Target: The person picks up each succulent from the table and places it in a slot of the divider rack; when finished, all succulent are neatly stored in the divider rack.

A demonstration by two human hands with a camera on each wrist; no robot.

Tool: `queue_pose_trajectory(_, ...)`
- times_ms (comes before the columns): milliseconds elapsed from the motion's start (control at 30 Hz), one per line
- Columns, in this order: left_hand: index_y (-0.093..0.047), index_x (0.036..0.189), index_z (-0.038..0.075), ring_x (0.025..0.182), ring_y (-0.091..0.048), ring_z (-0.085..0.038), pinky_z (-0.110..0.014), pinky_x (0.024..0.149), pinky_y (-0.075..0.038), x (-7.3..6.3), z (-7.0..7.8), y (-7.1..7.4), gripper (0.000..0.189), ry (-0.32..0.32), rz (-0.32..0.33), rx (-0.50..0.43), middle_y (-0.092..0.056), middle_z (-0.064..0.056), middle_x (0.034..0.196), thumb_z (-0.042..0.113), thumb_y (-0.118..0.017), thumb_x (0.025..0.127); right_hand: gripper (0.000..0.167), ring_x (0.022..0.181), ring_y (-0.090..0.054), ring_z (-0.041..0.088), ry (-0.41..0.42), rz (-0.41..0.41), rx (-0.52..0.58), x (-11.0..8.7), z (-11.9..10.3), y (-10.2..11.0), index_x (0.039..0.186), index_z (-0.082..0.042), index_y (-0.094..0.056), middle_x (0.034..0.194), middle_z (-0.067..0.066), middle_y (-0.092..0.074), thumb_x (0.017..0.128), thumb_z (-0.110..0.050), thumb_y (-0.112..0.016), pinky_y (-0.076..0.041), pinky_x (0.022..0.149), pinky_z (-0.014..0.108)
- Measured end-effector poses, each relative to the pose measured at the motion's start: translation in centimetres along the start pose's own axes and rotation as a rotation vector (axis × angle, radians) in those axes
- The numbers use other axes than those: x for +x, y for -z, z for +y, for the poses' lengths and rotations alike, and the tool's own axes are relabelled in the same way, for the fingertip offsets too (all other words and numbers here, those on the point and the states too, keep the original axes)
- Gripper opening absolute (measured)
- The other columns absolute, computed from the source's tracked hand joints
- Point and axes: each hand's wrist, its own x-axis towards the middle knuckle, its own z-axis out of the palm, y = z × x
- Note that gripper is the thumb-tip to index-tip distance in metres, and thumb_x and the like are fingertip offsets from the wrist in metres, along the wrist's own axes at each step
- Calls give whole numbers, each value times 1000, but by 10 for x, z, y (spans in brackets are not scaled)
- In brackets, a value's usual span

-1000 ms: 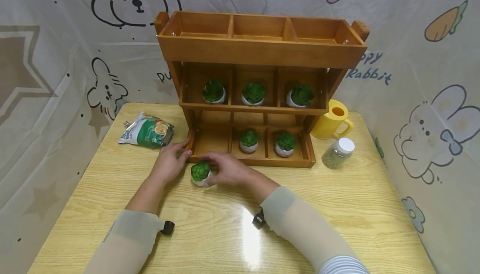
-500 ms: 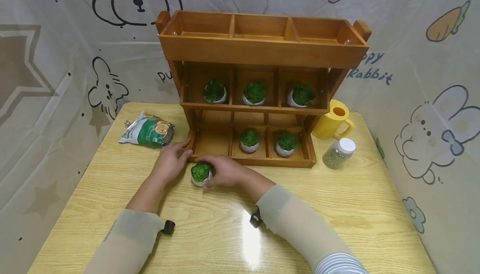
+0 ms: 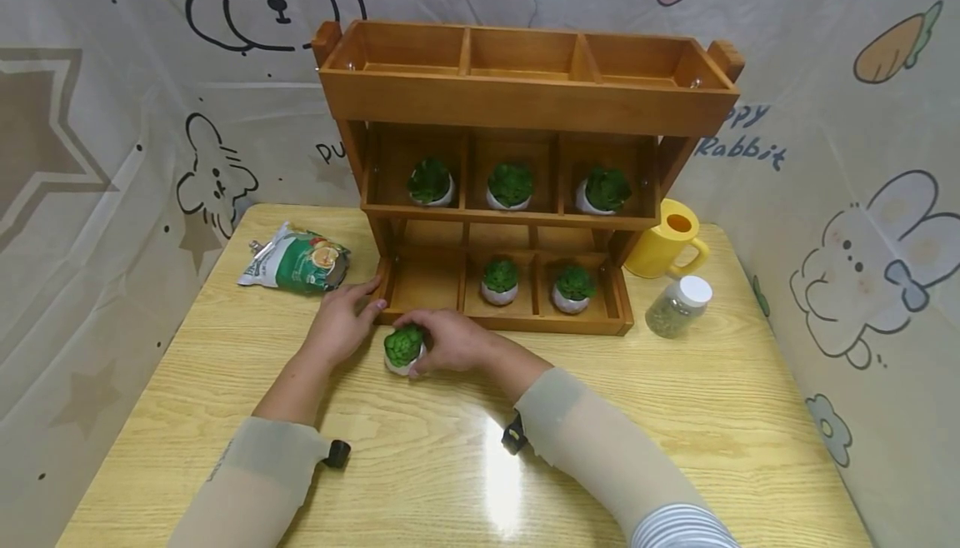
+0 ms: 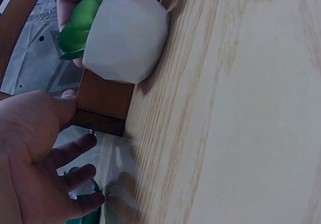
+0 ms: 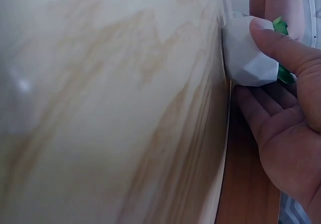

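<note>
In front of the lower left compartment, my right hand (image 3: 452,340) holds a small potted succulent (image 3: 403,346). Its faceted white pot (image 4: 128,38) is between the thumb and the fingers, with the base at the tabletop; green leaves show at the top. My left hand (image 3: 341,323) touches the front left corner of the brown wooden shelf (image 3: 525,102). In the left wrist view its thumb lies against the corner, and the other visible fingers are spread loosely. More potted succulents stand in the shelf: three in the middle tier, and two in the lower tier's centre (image 3: 499,281) and right (image 3: 572,288) compartments.
A green and white packet (image 3: 300,261) with a clip lies left of the shelf. To the right stand a yellow watering can (image 3: 660,244) and a clear jar (image 3: 675,311) with a white lid. Printed cloth surrounds the wooden table (image 3: 420,465) at the back and sides.
The right hand's fingers have shifted slightly on the potted succulent, which has barely moved. The left hand stays at the shelf corner.
</note>
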Motion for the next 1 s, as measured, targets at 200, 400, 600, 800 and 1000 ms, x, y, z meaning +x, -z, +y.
queue_pose_trajectory(200, -48, 157, 15, 142, -39, -47, -64, 117, -31, 0, 0, 0, 53, 5, 7, -5, -54, -22, 149, 36, -57, 109, 74, 112, -61, 7, 8, 1, 8, -3, 0, 4, 143, -22, -60, 129, -4, -68, 78, -30, -94, -48, 99, 26)
queue_pose_trajectory(400, -48, 157, 15, 142, -38, -47, -64, 117, -31, 0, -1, -1, 54, 12, 2, -5, -53, -22, 150, 37, -56, 109, 76, 109, -62, 7, 10, -6, 29, -6, -1, 11, 145, -19, -59, 129, -3, -68, 78, -28, -94, -50, 95, 25)
queue_pose_trajectory(600, -48, 157, 15, 144, -36, -48, -64, 118, -29, 0, -1, 0, 54, 22, -4, -6, -52, -22, 151, 38, -55, 109, 76, 111, -62, 8, 7, -8, 61, -6, -2, 19, 144, -19, -60, 129, -5, -68, 78, -26, -95, -50, 97, 26)
queue_pose_trajectory(800, -48, 157, 15, 142, -38, -48, -64, 117, -30, 0, -1, -1, 54, 15, 0, -8, -52, -23, 149, 36, -56, 109, 72, 109, -64, 8, 4, -14, 85, -5, -3, 27, 140, -17, -62, 125, -4, -68, 76, -22, -96, -52, 93, 25)
queue_pose_trajectory(1000, -49, 157, 15, 142, -38, -48, -64, 117, -31, 0, 0, -2, 53, 12, 11, -11, -54, -23, 148, 35, -57, 108, 69, 106, -66, 9, 34, -10, 73, -6, -7, 38, 138, -15, -62, 122, -4, -69, 78, -23, -95, -54, 91, 24)
